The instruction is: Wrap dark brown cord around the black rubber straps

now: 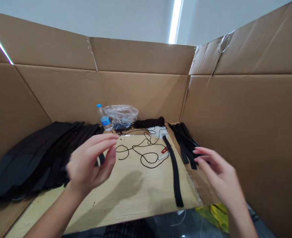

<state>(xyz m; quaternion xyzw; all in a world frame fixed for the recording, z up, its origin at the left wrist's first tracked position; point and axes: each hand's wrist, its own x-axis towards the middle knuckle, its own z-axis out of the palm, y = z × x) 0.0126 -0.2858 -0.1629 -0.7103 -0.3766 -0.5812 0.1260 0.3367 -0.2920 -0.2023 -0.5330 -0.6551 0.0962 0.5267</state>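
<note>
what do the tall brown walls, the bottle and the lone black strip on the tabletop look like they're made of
Walls: most likely cardboard, matte brown, with pressed-in crease lines. Bottle: probably clear, smooth plastic, since its body is see-through. Black strip: perhaps fabric or webbing, dull and bendy-looking from its gentle curve; any weave is too small to see.

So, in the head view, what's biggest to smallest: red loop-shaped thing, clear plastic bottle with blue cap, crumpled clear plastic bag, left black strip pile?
Black strip pile
Crumpled plastic bag
Plastic bottle
Red loop-shaped thing
</note>
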